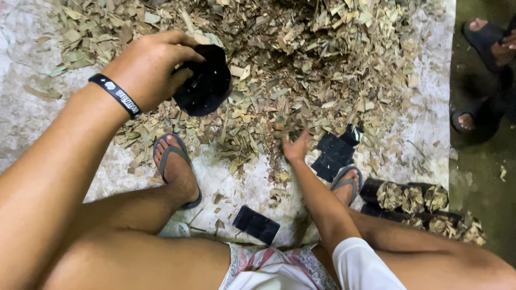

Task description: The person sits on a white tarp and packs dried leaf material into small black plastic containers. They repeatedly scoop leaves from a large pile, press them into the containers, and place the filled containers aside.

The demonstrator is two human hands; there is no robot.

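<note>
My left hand [150,67] holds a small black plastic bag [205,80] with its mouth open, above a big heap of dry leaf litter [301,64]. A black band sits on that wrist. My right hand [296,146] reaches down into the near edge of the heap, fingers curled among the leaf bits; whether it grips any I cannot tell. Just right of that hand lies a stack of flat black bags [336,153]. Another flat black bag [256,223] lies on the floor between my legs.
Several black bags stuffed with leaf litter [416,204] lie on their sides at the right. My feet in grey flip-flops [174,169] rest on the pale concrete floor [27,107]. Another person's sandalled feet [484,40] stand at the upper right.
</note>
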